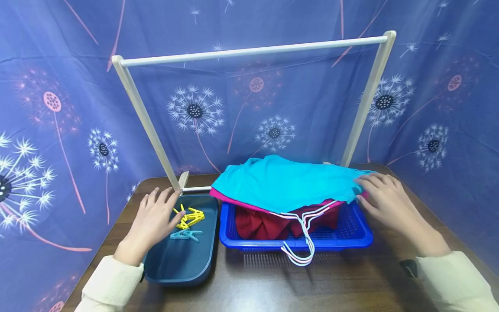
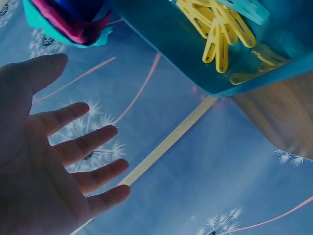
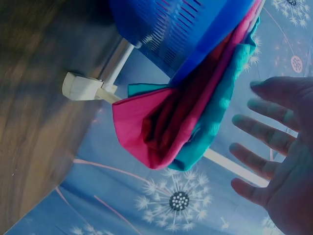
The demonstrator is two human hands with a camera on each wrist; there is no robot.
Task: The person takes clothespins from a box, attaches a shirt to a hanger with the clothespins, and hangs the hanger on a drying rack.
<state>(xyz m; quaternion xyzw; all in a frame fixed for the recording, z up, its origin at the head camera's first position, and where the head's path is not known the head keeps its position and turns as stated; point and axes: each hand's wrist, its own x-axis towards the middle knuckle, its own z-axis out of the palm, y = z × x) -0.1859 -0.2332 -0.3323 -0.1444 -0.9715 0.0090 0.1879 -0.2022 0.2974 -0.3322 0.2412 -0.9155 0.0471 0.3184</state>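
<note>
My left hand (image 1: 153, 219) hovers over the dark blue tray (image 1: 179, 266), its fingers spread and holding nothing. Inside that tray lie several yellow clothespins (image 1: 195, 215) and light blue clothespins (image 1: 187, 234). A cyan garment (image 1: 284, 182) lies over a pink garment (image 1: 238, 203) across the top of the blue basket (image 1: 351, 237). White hangers (image 1: 311, 247) poke out from these garments, hooks toward me. Dark red cloth (image 1: 257, 225) fills part of the basket below. Beside the garment's right end is my right hand (image 1: 393, 208), fingers extended; the right wrist view shows it apart from the fabric.
A wooden rack with a white top bar (image 1: 253, 53) stands behind the tray and basket. Its lower bar (image 1: 196, 189) is partly hidden by the garments. A blue dandelion-print curtain (image 1: 241, 117) encloses the brown wooden table (image 1: 249, 290) at the back and sides.
</note>
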